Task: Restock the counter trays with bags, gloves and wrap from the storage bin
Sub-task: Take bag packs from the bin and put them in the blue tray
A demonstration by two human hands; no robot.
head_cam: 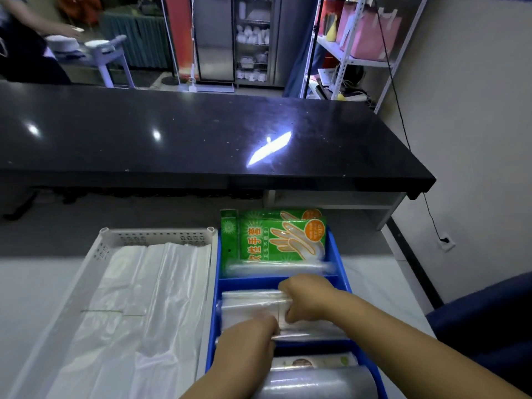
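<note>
— Now, what is being done in the blue tray [214,300]?

— A stack of clear bags [247,308] is being settled into the middle compartment. The stack is pinched at its right part by the right hand [309,298], fingers closed over its top edge, and pressed at its near edge by the left hand [246,338], also closed on the plastic. Both hands are probably used because the film is limp and slippery and would otherwise slide or bulge over the divider.

— And the rest of the stock?

— Green glove packs [273,240] are stood in the far compartment, leaned against the back wall so the labels can be read. A roll of wrap [313,383] is laid in the near compartment, with what may be a printed pack behind it; the blur leaves that uncertain. White bags [138,306] are spread flat in the white tray [155,234] just to the left.

— How far along is the task judged to be?

— Nearly done, since every compartment is filled
</note>
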